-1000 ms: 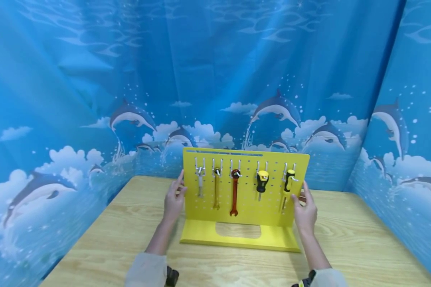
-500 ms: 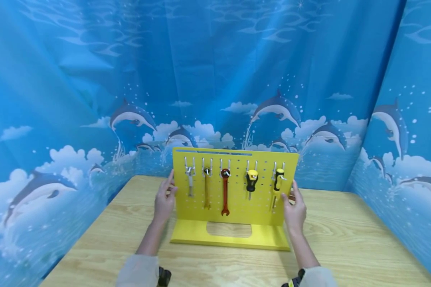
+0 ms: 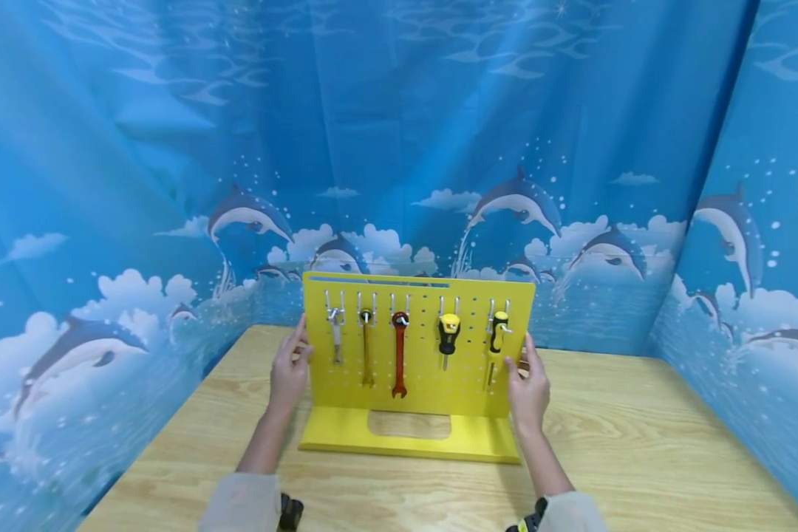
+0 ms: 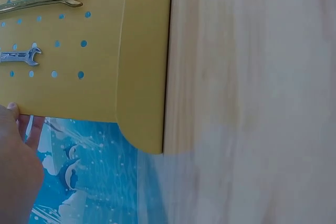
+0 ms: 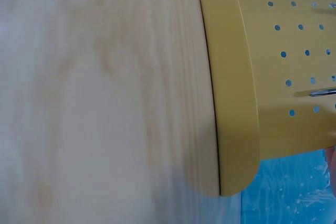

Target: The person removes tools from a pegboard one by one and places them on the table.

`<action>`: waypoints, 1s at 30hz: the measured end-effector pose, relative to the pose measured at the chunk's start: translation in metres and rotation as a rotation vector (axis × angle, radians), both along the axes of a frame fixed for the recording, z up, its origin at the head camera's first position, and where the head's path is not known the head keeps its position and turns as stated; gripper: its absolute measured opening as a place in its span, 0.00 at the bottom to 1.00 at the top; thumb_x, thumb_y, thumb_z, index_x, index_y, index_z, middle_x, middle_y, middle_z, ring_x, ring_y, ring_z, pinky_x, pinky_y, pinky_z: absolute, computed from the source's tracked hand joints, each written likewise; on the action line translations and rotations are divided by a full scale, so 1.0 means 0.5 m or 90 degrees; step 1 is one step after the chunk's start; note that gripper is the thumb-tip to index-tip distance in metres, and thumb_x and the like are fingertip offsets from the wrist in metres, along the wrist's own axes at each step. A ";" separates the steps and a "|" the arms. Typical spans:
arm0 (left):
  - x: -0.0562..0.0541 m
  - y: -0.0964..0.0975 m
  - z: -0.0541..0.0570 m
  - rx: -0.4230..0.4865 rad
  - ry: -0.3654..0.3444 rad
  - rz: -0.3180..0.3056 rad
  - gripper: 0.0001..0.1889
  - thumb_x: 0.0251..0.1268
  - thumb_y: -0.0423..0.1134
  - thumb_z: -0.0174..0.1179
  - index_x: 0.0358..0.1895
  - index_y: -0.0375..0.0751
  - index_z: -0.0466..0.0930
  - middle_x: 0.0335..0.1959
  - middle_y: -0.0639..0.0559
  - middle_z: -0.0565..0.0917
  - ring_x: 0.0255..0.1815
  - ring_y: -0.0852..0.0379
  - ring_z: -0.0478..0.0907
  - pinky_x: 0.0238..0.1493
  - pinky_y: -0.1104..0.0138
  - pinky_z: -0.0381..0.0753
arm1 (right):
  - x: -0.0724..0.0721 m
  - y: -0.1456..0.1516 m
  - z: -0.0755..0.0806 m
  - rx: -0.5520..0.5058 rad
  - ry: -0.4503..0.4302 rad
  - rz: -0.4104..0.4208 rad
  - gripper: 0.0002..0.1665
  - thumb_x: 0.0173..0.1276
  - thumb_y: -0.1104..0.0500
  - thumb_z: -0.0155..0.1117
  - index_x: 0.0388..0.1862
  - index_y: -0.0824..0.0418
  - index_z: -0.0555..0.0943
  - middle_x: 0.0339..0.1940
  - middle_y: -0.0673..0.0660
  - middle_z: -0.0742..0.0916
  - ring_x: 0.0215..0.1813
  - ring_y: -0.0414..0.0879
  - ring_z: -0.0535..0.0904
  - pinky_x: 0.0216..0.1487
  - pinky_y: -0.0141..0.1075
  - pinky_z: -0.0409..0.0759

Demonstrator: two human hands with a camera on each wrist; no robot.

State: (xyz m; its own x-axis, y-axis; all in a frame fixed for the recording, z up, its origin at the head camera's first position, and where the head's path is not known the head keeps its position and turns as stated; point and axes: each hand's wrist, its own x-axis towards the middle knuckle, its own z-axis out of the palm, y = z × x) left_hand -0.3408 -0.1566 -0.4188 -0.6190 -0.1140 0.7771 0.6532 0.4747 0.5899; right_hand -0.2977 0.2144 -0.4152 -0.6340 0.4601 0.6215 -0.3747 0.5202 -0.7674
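Observation:
A yellow pegboard stand (image 3: 425, 377) stands upright on the wooden table. My left hand (image 3: 288, 377) grips its left edge, thumb in front and fingers behind. On the opposite edge my right hand (image 3: 529, 395) holds it the same way. From metal hooks hang a small silver wrench (image 3: 336, 340), a gold wrench (image 3: 366, 351), a red wrench (image 3: 400, 362), a stubby screwdriver (image 3: 448, 334) and a longer yellow-and-black screwdriver (image 3: 497, 336). In the left wrist view the thumb (image 4: 13, 109) lies on the board's face. Only a sliver of the right hand shows in the right wrist view.
The wooden table (image 3: 638, 436) extends on both sides of the stand and in front of it. Behind and to the sides hangs a blue curtain (image 3: 399, 148) printed with dolphins and clouds. The base has an oblong cutout through which the tabletop shows.
Both hands have moved the pegboard stand leftward across the table, with the tools still hanging on it. The grip on both edges is unchanged.

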 end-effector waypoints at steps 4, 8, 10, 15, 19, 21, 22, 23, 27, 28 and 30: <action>-0.001 -0.012 -0.001 -0.009 0.002 0.011 0.28 0.62 0.27 0.54 0.67 0.39 0.61 0.37 0.41 0.73 0.33 0.49 0.73 0.33 0.70 0.74 | -0.001 -0.013 0.000 0.001 0.002 -0.006 0.34 0.61 0.64 0.63 0.67 0.58 0.65 0.44 0.65 0.81 0.42 0.55 0.78 0.38 0.21 0.75; 0.000 -0.023 0.000 -0.006 0.004 0.014 0.28 0.62 0.26 0.54 0.67 0.39 0.62 0.37 0.41 0.73 0.32 0.48 0.73 0.33 0.72 0.73 | -0.002 -0.025 0.000 0.002 0.001 -0.007 0.34 0.61 0.64 0.63 0.66 0.58 0.66 0.43 0.64 0.82 0.42 0.54 0.78 0.39 0.30 0.79; 0.001 -0.028 0.002 -0.001 0.005 0.014 0.28 0.62 0.26 0.54 0.67 0.39 0.62 0.37 0.40 0.73 0.32 0.48 0.73 0.33 0.74 0.73 | -0.002 -0.032 0.000 0.002 -0.001 -0.004 0.34 0.61 0.64 0.63 0.66 0.58 0.66 0.43 0.64 0.82 0.42 0.54 0.78 0.40 0.35 0.80; 0.004 -0.042 0.006 0.001 -0.024 0.022 0.29 0.63 0.26 0.53 0.68 0.41 0.61 0.38 0.40 0.72 0.33 0.49 0.73 0.33 0.79 0.70 | -0.002 -0.049 0.000 0.003 0.000 -0.003 0.34 0.61 0.63 0.63 0.66 0.58 0.66 0.43 0.64 0.82 0.42 0.54 0.78 0.40 0.42 0.80; 0.008 -0.056 0.008 -0.002 -0.059 0.031 0.29 0.65 0.28 0.52 0.69 0.45 0.59 0.39 0.40 0.72 0.35 0.49 0.72 0.34 0.76 0.70 | 0.000 -0.064 0.000 0.008 0.001 -0.003 0.34 0.61 0.63 0.63 0.66 0.59 0.66 0.42 0.64 0.81 0.42 0.55 0.78 0.40 0.43 0.80; 0.010 -0.064 0.008 0.000 -0.075 0.034 0.29 0.66 0.29 0.51 0.69 0.46 0.59 0.40 0.41 0.72 0.36 0.50 0.72 0.34 0.74 0.71 | 0.001 -0.071 0.000 0.010 0.001 -0.002 0.33 0.61 0.64 0.62 0.66 0.59 0.66 0.42 0.64 0.81 0.42 0.55 0.78 0.40 0.43 0.80; 0.010 -0.067 0.008 0.001 -0.081 0.037 0.29 0.66 0.29 0.51 0.69 0.47 0.58 0.40 0.42 0.72 0.36 0.50 0.72 0.34 0.74 0.71 | 0.002 -0.075 0.000 0.012 0.001 -0.001 0.33 0.61 0.64 0.62 0.66 0.59 0.66 0.42 0.64 0.81 0.41 0.55 0.78 0.40 0.43 0.80; 0.010 -0.071 0.008 0.004 -0.087 0.037 0.29 0.66 0.29 0.51 0.69 0.47 0.58 0.40 0.42 0.71 0.36 0.50 0.72 0.34 0.73 0.71 | 0.003 -0.079 0.000 0.013 0.001 -0.001 0.33 0.61 0.64 0.62 0.66 0.59 0.66 0.42 0.64 0.81 0.41 0.55 0.78 0.39 0.43 0.80; 0.008 -0.083 0.007 0.007 -0.086 0.043 0.29 0.66 0.28 0.51 0.69 0.47 0.58 0.40 0.43 0.71 0.36 0.51 0.72 0.32 0.75 0.70 | 0.003 -0.093 0.000 0.016 0.000 -0.006 0.34 0.60 0.64 0.63 0.66 0.59 0.66 0.42 0.64 0.81 0.41 0.55 0.79 0.39 0.43 0.81; 0.007 -0.086 0.006 0.005 -0.082 0.044 0.28 0.66 0.28 0.50 0.69 0.47 0.58 0.40 0.42 0.71 0.36 0.51 0.71 0.32 0.76 0.70 | 0.003 -0.096 0.000 0.016 0.000 -0.008 0.34 0.60 0.64 0.63 0.66 0.59 0.66 0.41 0.63 0.81 0.41 0.55 0.79 0.39 0.43 0.81; 0.007 -0.091 0.005 0.001 -0.075 0.048 0.28 0.66 0.29 0.51 0.69 0.47 0.59 0.40 0.42 0.71 0.36 0.51 0.72 0.32 0.77 0.70 | 0.002 -0.102 -0.002 0.018 -0.002 -0.010 0.33 0.61 0.64 0.62 0.66 0.60 0.67 0.40 0.64 0.81 0.40 0.56 0.79 0.39 0.43 0.81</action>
